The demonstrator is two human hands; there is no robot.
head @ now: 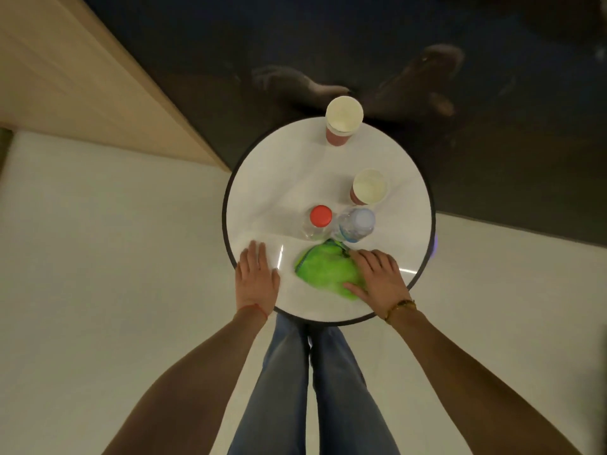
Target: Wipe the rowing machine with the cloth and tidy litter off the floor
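Observation:
A bright green cloth (323,269) lies crumpled on the near part of a round white table (279,178). My right hand (377,279) rests on the cloth's right side, fingers spread over it and thumb curled at its near edge. My left hand (256,277) lies flat and open on the table's near left rim, apart from the cloth. No rowing machine is in view.
Two paper cups (343,114) (369,187) stand on the far and right parts of the table. A red-capped bottle (320,216) and a clear bottle (356,223) stand just beyond the cloth. Pale floor surrounds the table; a dark glossy wall and a wooden panel (82,77) lie beyond.

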